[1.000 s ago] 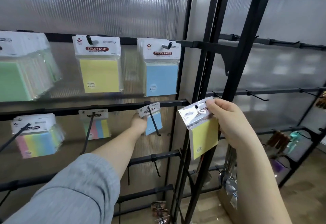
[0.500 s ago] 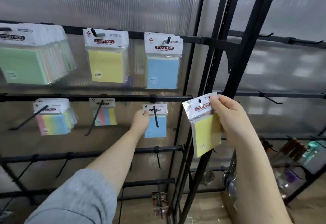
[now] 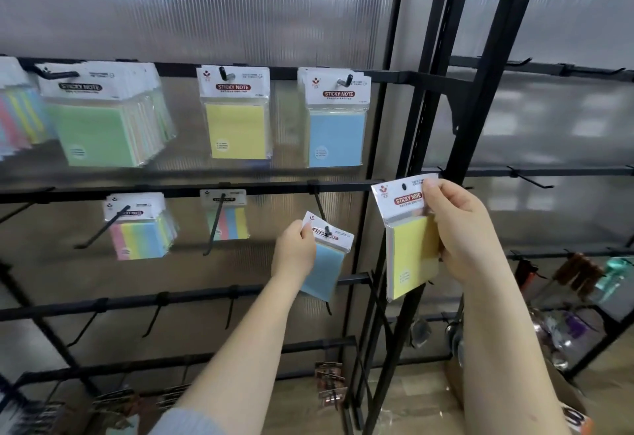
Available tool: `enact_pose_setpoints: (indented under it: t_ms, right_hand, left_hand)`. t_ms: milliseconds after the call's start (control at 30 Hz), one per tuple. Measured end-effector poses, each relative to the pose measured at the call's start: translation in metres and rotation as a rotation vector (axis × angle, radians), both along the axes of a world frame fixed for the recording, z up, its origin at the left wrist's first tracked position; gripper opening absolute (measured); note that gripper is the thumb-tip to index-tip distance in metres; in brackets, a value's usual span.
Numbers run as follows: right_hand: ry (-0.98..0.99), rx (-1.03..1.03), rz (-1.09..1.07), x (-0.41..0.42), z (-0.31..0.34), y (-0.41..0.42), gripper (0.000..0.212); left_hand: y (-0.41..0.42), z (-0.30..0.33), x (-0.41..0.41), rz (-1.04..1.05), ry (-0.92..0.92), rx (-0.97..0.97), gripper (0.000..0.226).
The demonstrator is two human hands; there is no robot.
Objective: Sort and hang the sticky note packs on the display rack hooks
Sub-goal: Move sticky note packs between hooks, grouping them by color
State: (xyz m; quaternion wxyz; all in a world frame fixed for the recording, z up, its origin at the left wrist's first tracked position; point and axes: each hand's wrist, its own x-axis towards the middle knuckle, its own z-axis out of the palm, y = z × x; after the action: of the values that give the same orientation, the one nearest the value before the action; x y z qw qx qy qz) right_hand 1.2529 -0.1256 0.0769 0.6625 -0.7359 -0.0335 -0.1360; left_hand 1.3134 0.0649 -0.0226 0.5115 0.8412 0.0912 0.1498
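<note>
Facing the black display rack (image 3: 425, 132), we see its rails carrying full hooks along the top row: a thick bunch of green packs (image 3: 99, 126), then a yellow pack (image 3: 236, 115) and a blue pack (image 3: 336, 119), each hanging square from its own peg. On the rail below hang two sets of striped multicolour packs (image 3: 140, 229), and further right a long bare-looking hook (image 3: 320, 208) slopes down toward us. Our right hand (image 3: 459, 232) holds a yellow sticky note pack (image 3: 410, 242) up beside the rack's upright, clear of any hook, thumb pressed on the white header card and the other fingers curled behind the pad. Our left hand (image 3: 295, 253) pinches the top corner of a small blue sticky note pack (image 3: 324, 259), which tilts at the tip of that hook; the hook end appears to sit at the hang hole, though we cannot tell whether it is threaded through. We judge these packs light, the paper block fairly stiff but the clear sleeve slick and the header card thin and easy to bend or tear at the punched hole. Holding by the header just beside the hole, as both hands do, should give the best aim for the peg.
</note>
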Motion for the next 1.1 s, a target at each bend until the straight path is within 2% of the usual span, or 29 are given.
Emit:
enact_pose_setpoints:
  t_ms: [233, 600, 867, 1100]
  right_hand:
    - [0.011, 0.055, -0.079, -0.018, -0.009, 0.006, 0.042]
    - [-0.016, 0.099, -0.121, -0.03, -0.014, 0.014, 0.041]
    - [-0.011, 0.112, -0.109, -0.03, -0.012, 0.022, 0.04]
    - [-0.018, 0.104, -0.115, -0.029, -0.011, 0.013, 0.039]
  left_hand:
    - [0.007, 0.013, -0.031, -0.077, -0.04, 0.036, 0.038]
    - [0.04, 0.053, -0.047, -0.003, -0.161, -0.024, 0.034]
    - [0.054, 0.097, -0.056, 0.042, -0.392, 0.002, 0.04]
    - [0.032, 0.139, -0.04, -0.108, -0.519, -0.089, 0.029]
